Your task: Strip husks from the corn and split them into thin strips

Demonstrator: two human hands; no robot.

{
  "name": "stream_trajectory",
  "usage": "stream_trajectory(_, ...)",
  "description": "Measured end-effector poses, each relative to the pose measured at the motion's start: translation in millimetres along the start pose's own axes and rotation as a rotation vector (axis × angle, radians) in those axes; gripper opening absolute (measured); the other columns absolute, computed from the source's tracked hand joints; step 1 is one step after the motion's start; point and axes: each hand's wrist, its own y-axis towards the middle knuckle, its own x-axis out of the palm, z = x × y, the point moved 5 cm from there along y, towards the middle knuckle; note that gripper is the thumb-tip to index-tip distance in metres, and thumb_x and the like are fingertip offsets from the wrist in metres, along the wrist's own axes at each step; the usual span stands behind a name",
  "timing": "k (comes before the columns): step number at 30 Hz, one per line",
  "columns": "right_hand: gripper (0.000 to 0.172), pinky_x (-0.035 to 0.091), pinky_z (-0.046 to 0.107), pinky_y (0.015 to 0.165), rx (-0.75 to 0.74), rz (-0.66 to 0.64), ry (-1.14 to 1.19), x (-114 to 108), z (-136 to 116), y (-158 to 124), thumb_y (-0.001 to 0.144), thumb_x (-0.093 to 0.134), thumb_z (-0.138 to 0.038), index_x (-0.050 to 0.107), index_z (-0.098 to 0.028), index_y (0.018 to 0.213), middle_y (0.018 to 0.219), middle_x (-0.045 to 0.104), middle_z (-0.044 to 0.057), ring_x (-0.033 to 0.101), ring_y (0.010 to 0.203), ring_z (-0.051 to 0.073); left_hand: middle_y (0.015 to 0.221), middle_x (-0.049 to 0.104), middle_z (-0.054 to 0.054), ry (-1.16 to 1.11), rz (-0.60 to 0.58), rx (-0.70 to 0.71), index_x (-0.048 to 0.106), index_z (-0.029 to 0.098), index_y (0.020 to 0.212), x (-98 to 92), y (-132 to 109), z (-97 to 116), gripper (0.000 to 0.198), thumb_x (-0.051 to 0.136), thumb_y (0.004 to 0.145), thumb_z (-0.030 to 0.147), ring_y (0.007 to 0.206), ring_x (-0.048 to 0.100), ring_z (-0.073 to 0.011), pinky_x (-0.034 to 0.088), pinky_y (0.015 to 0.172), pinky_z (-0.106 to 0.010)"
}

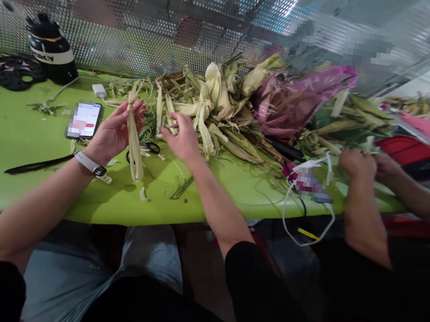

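My left hand (115,130), with a pale watch on its wrist, holds a tied bundle of corn husk strips (134,149). The bundle hangs down across the palm, its knotted top near the fingertips. To the right, my right hand (182,135) has its fingers curled at the near edge of the heap of corn husks (227,106), on a pale husk piece (167,121). Green string-like strands (148,127) lie between my hands. A pair of black-handled scissors (151,147) rests just below them, partly hidden by the bundle.
A phone (83,121), a white charger (99,91), a black strap (39,164) and a dark bottle (51,53) are at left on the green table (174,214). A pink plastic bag (284,104) lies on the heap. Another person's hands (360,164) work at right, near a white cable (285,214).
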Motion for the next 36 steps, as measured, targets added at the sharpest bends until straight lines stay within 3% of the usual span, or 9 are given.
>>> stream_trajectory(3, 0.035, 0.058, 0.036, 0.081, 0.035, -0.501, 0.372, 44, -14, -19, 0.093, 0.061, -0.050, 0.066, -0.019, 0.107, 0.103, 0.067, 0.009, 0.066, 0.091, 0.019, 0.147, 0.059, -0.007, -0.039, -0.030, -0.015, 0.064, 0.021, 0.118, 6.7, -3, 1, 0.027, 0.053, 0.093, 0.023, 0.143, 0.049, -0.0262, 0.056, 0.102, -0.039)
stream_trajectory(5, 0.035, 0.056, 0.034, 0.077, 0.029, -0.605, 0.518, 57, -20, -26, 0.087, 0.069, -0.052, 0.065, -0.018, 0.097, 0.093, 0.067, 0.006, 0.064, 0.082, 0.017, 0.145, 0.061, -0.008, -0.048, -0.049, -0.039, 0.064, 0.021, 0.119, 8.6, -4, -1, 0.028, 0.053, 0.094, 0.025, 0.141, 0.050, -0.0270, 0.056, 0.100, -0.040)
stream_trajectory(8, 0.039, 0.051, 0.031, 0.069, -0.010, -0.461, 0.500, 53, -17, -23, 0.083, 0.072, -0.056, 0.062, -0.019, 0.087, 0.080, 0.063, 0.001, 0.058, 0.072, 0.014, 0.125, 0.072, -0.010, 0.029, -0.053, -0.074, 0.066, 0.020, 0.116, 6.1, -2, -8, 0.028, 0.059, 0.093, 0.034, 0.124, 0.064, -0.0265, 0.059, 0.091, -0.039)
stream_trajectory(13, 0.043, 0.039, 0.028, 0.062, -0.129, -0.216, 0.135, 28, -16, -18, 0.092, 0.056, -0.061, 0.062, -0.020, 0.080, 0.070, 0.056, -0.001, 0.049, 0.064, 0.013, 0.091, 0.073, -0.004, 0.298, 0.028, 0.036, 0.070, 0.021, 0.104, -2.6, -2, -11, 0.032, 0.080, 0.079, 0.039, 0.084, 0.070, -0.0153, 0.058, 0.075, -0.028)
stream_trajectory(17, 0.048, 0.038, 0.027, 0.059, -0.108, -0.216, 0.188, 22, -18, -17, 0.093, 0.052, -0.064, 0.062, -0.020, 0.078, 0.067, 0.057, -0.001, 0.049, 0.061, 0.013, 0.081, 0.071, -0.004, 0.375, 0.053, 0.022, 0.073, 0.019, 0.085, -4.8, -3, -9, 0.025, 0.077, 0.082, 0.044, 0.074, 0.066, -0.0145, 0.057, 0.068, -0.027)
stream_trajectory(22, 0.046, 0.043, 0.026, 0.058, 0.010, -0.217, 0.363, 20, -9, -8, 0.087, 0.059, -0.066, 0.061, -0.020, 0.086, 0.070, 0.058, -0.001, 0.053, 0.062, 0.012, 0.080, 0.072, -0.005, 0.345, 0.049, -0.033, 0.074, 0.019, 0.085, -4.7, -2, -9, 0.031, 0.078, 0.079, 0.049, 0.071, 0.064, -0.0151, 0.057, 0.063, -0.027)
stream_trajectory(26, 0.048, 0.046, 0.026, 0.063, -0.014, -0.186, 0.337, 19, -4, -4, 0.078, 0.072, -0.061, 0.057, -0.021, 0.098, 0.075, 0.058, -0.002, 0.054, 0.067, 0.013, 0.074, 0.070, -0.003, 0.372, 0.037, -0.055, 0.074, 0.018, 0.084, 0.1, -5, -9, 0.028, 0.081, 0.076, 0.044, 0.061, 0.059, -0.0121, 0.054, 0.057, -0.025)
stream_trajectory(31, 0.039, 0.046, 0.028, 0.067, -0.114, -0.256, 0.326, 21, -8, -5, 0.083, 0.068, -0.058, 0.062, -0.019, 0.084, 0.076, 0.060, 0.000, 0.053, 0.068, 0.013, 0.059, 0.061, 0.001, 0.390, 0.028, -0.044, 0.072, 0.018, 0.080, 2.1, -7, -6, 0.022, 0.081, 0.077, 0.037, 0.046, 0.047, -0.0078, 0.039, 0.043, -0.021)
stream_trajectory(36, 0.031, 0.053, 0.028, 0.071, 0.019, -0.351, 0.550, 28, 1, 0, 0.080, 0.069, -0.049, 0.068, -0.018, 0.080, 0.074, 0.067, 0.001, 0.061, 0.069, 0.013, 0.056, 0.060, 0.001, 0.364, 0.030, -0.071, 0.068, 0.017, 0.075, 3.9, -8, -3, 0.021, 0.079, 0.077, 0.033, 0.043, 0.047, -0.0076, 0.037, 0.041, -0.020)
